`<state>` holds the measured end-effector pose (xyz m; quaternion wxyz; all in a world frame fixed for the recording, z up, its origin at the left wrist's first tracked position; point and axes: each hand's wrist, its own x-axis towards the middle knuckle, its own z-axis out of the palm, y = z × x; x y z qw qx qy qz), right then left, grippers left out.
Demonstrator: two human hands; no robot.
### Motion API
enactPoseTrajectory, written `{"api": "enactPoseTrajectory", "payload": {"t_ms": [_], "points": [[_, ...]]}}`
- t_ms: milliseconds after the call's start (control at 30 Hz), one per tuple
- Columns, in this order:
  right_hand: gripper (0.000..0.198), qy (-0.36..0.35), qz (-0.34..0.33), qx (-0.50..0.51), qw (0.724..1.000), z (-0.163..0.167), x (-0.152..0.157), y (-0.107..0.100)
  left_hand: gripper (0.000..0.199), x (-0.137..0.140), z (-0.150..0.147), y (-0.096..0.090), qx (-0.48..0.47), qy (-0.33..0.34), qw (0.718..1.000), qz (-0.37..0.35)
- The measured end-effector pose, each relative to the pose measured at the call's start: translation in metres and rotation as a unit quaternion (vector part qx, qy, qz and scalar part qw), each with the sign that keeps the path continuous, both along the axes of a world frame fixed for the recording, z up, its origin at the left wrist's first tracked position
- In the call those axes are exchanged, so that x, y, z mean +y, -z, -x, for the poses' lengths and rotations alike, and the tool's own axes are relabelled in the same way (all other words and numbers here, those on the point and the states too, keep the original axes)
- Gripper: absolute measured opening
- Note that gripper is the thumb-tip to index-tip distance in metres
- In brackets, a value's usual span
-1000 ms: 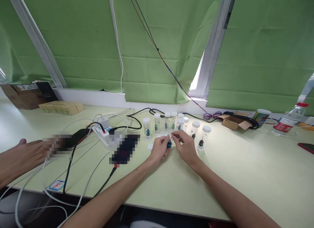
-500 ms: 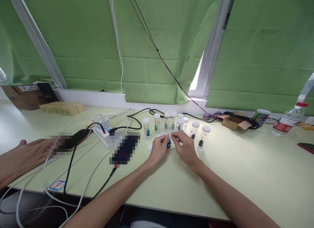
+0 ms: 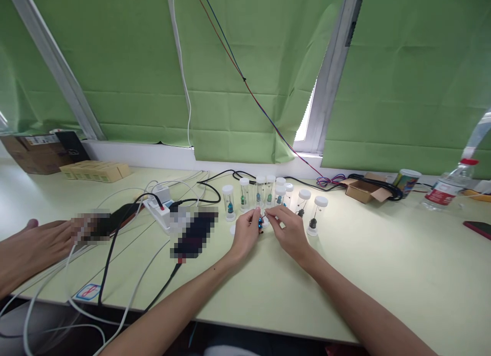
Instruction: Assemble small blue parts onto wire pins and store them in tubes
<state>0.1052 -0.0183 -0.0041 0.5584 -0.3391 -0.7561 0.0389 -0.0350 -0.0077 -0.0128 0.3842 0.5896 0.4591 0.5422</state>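
My left hand point(image 3: 246, 232) is closed around a small shiny blue figure point(image 3: 260, 223), most of it hidden by the fingers. Close beside it, my right hand point(image 3: 288, 227) pinches with thumb and forefinger at something tiny, too small to name. Just behind the hands stand several clear tubes with white caps. One tube point(image 3: 228, 202) on the left holds a blue-green figure, and another tube point(image 3: 317, 215) on the right holds a dark one. A white disc point(image 3: 232, 229) lies beside my left hand, partly covered by it.
Left of my arms are a pixelated dark device point(image 3: 195, 235), a white power strip point(image 3: 157, 213) and loose cables. Another person's hand point(image 3: 49, 241) rests at far left. An open carton point(image 3: 364, 188), a can point(image 3: 406, 183) and a water bottle point(image 3: 448, 187) stand at back right.
My hands have shifted slightly, and more of the blue figure shows beside the left fingers. The whole view has moved a little. The tubes stand as before.
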Motion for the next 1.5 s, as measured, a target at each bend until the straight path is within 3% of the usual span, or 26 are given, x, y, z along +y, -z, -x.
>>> {"api": "enactPoseTrajectory", "payload": {"t_ms": [400,800,1033,1200,1500], "points": [[0.016,-0.009,-0.054,-0.031,0.998,-0.005,0.001,-0.001,0.047,0.001,0.003,0.0,0.081,-0.05,0.995,-0.041],[0.023,0.015,0.056,-0.014,0.998,-0.006,-0.007,-0.005,0.044,0.0,0.006,-0.001,0.118,-0.066,0.988,-0.071],[0.027,0.032,0.057,-0.047,0.997,-0.009,-0.01,0.005,0.047,-0.004,0.003,-0.003,0.158,-0.074,0.98,-0.093],[0.027,0.028,0.059,-0.014,0.998,-0.009,-0.006,0.011,0.045,-0.003,0.002,-0.001,0.127,-0.041,0.989,-0.064],[0.022,0.064,0.057,0.04,0.996,-0.02,0.002,0.008,0.038,0.003,0.002,-0.001,-0.009,0.082,0.996,-0.027]]}}
